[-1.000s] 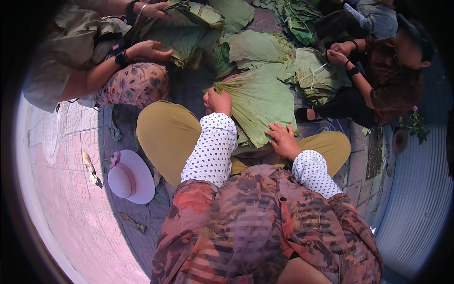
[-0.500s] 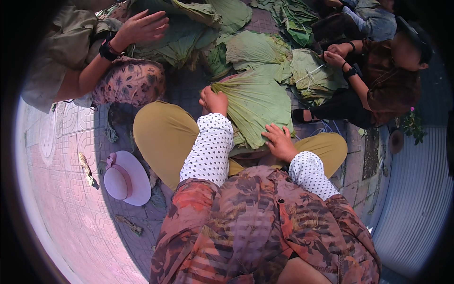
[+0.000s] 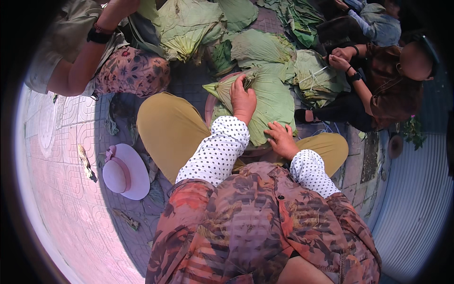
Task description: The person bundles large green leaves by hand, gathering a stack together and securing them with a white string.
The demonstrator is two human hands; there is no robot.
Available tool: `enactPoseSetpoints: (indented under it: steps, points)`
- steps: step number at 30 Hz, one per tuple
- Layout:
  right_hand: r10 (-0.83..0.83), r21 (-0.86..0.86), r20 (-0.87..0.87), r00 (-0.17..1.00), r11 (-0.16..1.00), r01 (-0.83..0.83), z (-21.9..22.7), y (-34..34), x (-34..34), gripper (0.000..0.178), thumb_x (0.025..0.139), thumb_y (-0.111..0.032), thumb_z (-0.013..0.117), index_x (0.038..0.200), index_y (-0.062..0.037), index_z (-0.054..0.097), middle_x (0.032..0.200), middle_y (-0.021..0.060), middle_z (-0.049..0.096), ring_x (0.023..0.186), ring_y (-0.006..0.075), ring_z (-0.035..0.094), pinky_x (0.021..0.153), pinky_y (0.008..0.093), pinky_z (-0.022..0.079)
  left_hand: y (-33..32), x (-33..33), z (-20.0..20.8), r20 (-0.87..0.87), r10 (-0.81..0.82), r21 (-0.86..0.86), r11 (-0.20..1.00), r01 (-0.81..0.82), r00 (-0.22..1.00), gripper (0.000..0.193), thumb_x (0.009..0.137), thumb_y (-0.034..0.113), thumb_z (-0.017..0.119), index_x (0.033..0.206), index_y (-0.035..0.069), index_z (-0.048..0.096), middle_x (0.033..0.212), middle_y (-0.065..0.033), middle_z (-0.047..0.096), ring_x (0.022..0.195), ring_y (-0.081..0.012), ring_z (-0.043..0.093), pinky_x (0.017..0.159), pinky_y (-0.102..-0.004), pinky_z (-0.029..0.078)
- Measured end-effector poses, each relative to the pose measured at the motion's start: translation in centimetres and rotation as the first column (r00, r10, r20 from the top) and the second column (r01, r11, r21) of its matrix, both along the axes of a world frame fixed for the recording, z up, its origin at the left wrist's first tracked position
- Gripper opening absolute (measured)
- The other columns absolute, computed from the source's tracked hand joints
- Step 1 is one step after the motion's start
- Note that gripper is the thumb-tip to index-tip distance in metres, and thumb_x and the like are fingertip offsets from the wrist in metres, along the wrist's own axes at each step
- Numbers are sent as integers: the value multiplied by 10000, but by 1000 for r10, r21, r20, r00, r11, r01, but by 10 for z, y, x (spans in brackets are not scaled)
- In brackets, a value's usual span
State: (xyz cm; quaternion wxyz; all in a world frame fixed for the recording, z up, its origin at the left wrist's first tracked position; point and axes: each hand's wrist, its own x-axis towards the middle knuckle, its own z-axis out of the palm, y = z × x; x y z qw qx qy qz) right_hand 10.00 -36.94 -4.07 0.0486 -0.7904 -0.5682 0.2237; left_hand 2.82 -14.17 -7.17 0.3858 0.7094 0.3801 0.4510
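Note:
A large, pale green, ribbed leaf, looking like a dried lotus leaf, lies between my knees on more leaves. Its left side is turned inward, leaving a pointed fold that sticks out to the left. My left hand is closed over this fold near the leaf's far middle, with the fingertips partly hidden. Spread fingers of my right hand rest on the near right edge of the leaf. Under the leaves, a pinkish rounded rim shows at the left; what it belongs to is mostly covered.
Leaf piles spread across the far side, and a string-tied leaf bundle lies at the right. One person sits far left, another at the right. A pink hat lies on the paving left of my knee.
My left hand has moved right with the leaf's left edge, folding it inward. My right hand stays nearly in place. The person at far left has shifted an arm away.

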Motion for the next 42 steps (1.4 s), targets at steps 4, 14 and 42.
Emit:
enactPoseSetpoints:
  steps: [4,14,42]
  points:
    - [15,36,10,1000,999,-16,0,0,0,408,872,-172,686,1277,-154,640,1487,96,494,1439,284,363,1166,570,156,30,-11,-31,156,190,-441,891,-103,969,413,890,42,601,1288,29,491,1157,-138,627,1011,-228,620,906,-336,483]
    - [-167,210,-3,986,964,164,7,2,0,478,883,-161,646,1351,-128,555,1478,128,495,1381,289,430,1157,539,199,33,-5,8,589,394,-793,448,412,706,322,913,8,604,1226,-17,529,1124,-127,648,948,-222,631,860,-352,501]
    - [-86,95,59,995,992,80,-2,2,-17,457,850,-167,687,1298,-125,604,1483,131,484,1421,299,379,1163,566,174,8,-33,18,-149,184,-208,955,-213,972,488,802,6,634,1272,120,570,1188,-184,503,1115,-365,501,993,-425,417]
